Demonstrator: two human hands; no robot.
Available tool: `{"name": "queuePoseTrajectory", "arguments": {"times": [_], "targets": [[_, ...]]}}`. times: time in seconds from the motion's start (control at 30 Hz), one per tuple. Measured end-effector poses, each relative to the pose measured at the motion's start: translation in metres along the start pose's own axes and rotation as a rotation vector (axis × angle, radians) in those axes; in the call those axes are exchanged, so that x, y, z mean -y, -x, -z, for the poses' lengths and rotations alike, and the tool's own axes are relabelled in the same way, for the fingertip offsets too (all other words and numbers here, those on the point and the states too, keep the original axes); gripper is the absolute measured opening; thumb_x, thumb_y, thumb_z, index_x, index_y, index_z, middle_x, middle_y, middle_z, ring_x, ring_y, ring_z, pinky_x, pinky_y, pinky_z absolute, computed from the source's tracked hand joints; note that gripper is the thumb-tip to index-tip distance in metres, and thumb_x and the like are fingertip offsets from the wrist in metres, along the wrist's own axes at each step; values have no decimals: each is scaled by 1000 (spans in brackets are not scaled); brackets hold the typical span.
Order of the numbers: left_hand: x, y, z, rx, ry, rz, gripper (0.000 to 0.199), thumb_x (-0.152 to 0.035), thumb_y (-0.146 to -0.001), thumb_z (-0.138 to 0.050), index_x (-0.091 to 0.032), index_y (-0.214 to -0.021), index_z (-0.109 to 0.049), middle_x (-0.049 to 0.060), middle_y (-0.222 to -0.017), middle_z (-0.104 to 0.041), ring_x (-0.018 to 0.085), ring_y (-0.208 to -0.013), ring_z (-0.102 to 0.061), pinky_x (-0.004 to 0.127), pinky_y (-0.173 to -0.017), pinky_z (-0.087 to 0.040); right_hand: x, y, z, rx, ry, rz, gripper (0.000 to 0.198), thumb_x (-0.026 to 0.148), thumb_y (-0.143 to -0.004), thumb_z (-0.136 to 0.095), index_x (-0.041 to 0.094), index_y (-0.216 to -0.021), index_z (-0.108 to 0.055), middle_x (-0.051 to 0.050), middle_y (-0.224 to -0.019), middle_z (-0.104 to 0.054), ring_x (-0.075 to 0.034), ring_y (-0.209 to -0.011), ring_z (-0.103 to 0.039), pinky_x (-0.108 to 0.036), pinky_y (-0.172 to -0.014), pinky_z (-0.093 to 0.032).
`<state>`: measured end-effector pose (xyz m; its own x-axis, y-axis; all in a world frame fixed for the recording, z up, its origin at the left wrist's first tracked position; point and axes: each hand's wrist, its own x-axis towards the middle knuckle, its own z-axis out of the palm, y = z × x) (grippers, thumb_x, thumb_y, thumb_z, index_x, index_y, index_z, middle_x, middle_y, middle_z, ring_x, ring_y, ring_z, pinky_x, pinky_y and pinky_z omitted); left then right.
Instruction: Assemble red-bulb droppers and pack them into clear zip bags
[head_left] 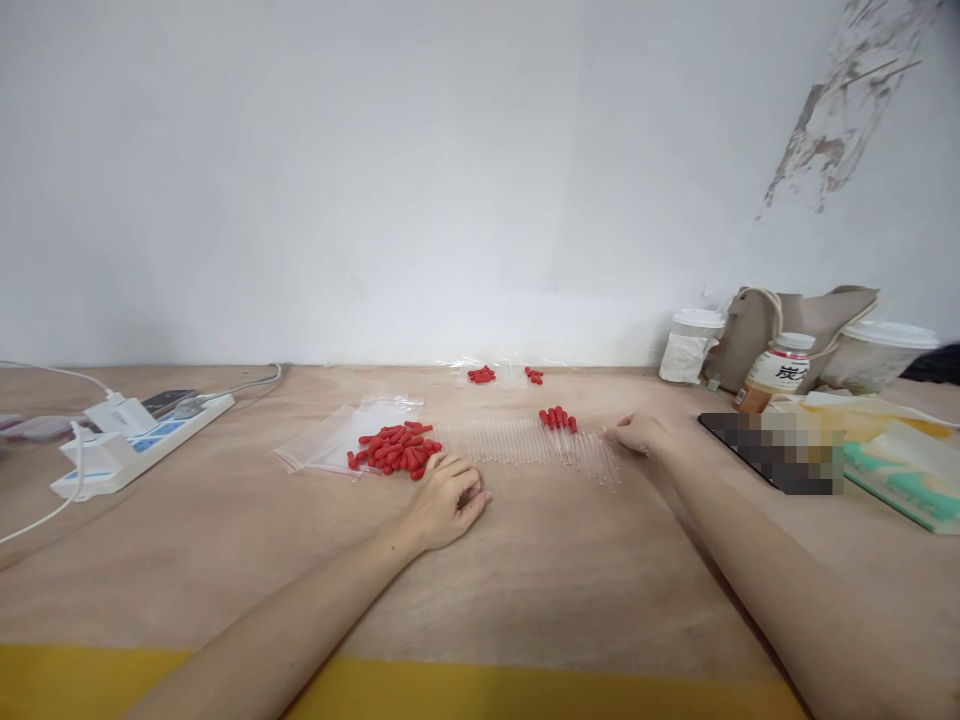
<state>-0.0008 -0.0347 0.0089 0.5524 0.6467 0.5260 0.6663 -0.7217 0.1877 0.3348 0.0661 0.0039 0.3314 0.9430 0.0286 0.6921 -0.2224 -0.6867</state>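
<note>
A heap of red rubber dropper bulbs (394,448) lies left of centre, partly on clear plastic bags (326,440). My left hand (448,503) rests on the table against the heap's right side, its fingers curled; whatever is inside them is hidden. A long row of thin clear glass dropper tubes (495,440) spreads to the right. Several droppers with red bulbs fitted (559,418) lie on the row towards its right end. At that end, my right hand (636,435) has its fingertips pinched together at the top of the outermost tubes.
Small groups of red bulbs (481,375) lie in clear plastic near the wall. A white power strip (146,445) with cables sits at left. To the right are a dark phone-like slab (772,455), a bottle (776,372), lidded cups (691,345) and a beige bag (814,310).
</note>
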Motion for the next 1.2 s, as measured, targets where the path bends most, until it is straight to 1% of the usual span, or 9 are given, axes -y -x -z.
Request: {"name": "queuePoseTrajectory", "arguments": {"times": [0.2, 0.4, 0.47, 0.57, 0.67, 0.73, 0.87, 1.07, 1.2], "targets": [[-1, 0, 0, 7, -19, 2, 20, -23, -78, -49, -18, -60, -42, 0, -72, -57, 16, -73, -48, 34, -78, -31, 9, 0, -10, 42, 35, -90, 15, 18, -56, -63, 16, -45, -52, -1, -40, -46, -16, -44, -49, -24, -40, -32], [-2, 0, 2, -40, -55, 14, 23, -24, -78, -50, -18, -58, -40, 0, -70, -56, 16, -73, -47, 34, -77, -30, 14, 3, -9, 60, 8, -171, 12, 15, -54, -60, 16, -47, -51, 1, -35, -42, -13, -39, -46, -22, -36, -30], [1, -1, 7, -117, -129, 81, 26, -25, -79, -48, -18, -56, -39, 1, -67, -54, 18, -73, -46, 35, -75, -30, 16, 6, -5, 75, -11, -202, 14, 13, -55, -58, 16, -45, -49, 2, -33, -40, -12, -36, -43, -22, -34, -28], [13, -4, 20, -273, -269, 272, 26, -27, -81, -44, -19, -57, -39, 2, -64, -51, 20, -70, -46, 36, -71, -30, 18, 9, 2, 104, -50, -222, 18, 13, -58, -55, 16, -43, -46, 2, -31, -37, -11, -34, -40, -21, -32, -24], [32, -5, 37, -342, -329, 421, 13, -28, -79, -46, -20, -68, -45, 2, -68, -53, 21, -71, -46, 35, -68, -30, 18, 10, 7, 135, -87, -232, 22, 15, -60, -55, 17, -41, -44, 3, -30, -34, -9, -32, -35, -20, -31, -21], [44, -2, 46, -307, -361, 443, 9, -28, -76, -49, -20, -72, -49, 2, -72, -54, 22, -75, -47, 35, -68, -29, 17, 10, 9, 155, -113, -242, 24, 16, -62, -55, 16, -41, -43, 3, -31, -34, -7, -32, -33, -19, -31, -20], [58, 5, 53, -179, -367, 381, 9, -27, -74, -51, -21, -69, -55, 3, -80, -56, 23, -83, -47, 38, -73, -28, 17, 10, 9, 189, -184, -254, 21, 13, -63, -55, 15, -44, -46, 2, -36, -39, -6, -34, -35, -17, -32, -24], [51, 6, 44, -47, -329, 183, 10, -32, -72, -58, -22, -71, -58, 4, -91, -55, 25, -92, -45, 40, -78, -27, 25, 18, 8, 203, -302, -265, 16, 7, -63, -54, 14, -50, -48, 0, -43, -48, -6, -40, -44, -17, -38, -37], [48, 6, 40, -8, -380, 126, 10, -32, -73, -57, -22, -70, -58, 5, -96, -54, 26, -94, -44, 43, -81, -27, 31, 22, 8, 203, -378, -255, 14, 5, -63, -54, 13, -55, -48, 0, -48, -51, -7, -44, -49, -17, -45, -43]]}}
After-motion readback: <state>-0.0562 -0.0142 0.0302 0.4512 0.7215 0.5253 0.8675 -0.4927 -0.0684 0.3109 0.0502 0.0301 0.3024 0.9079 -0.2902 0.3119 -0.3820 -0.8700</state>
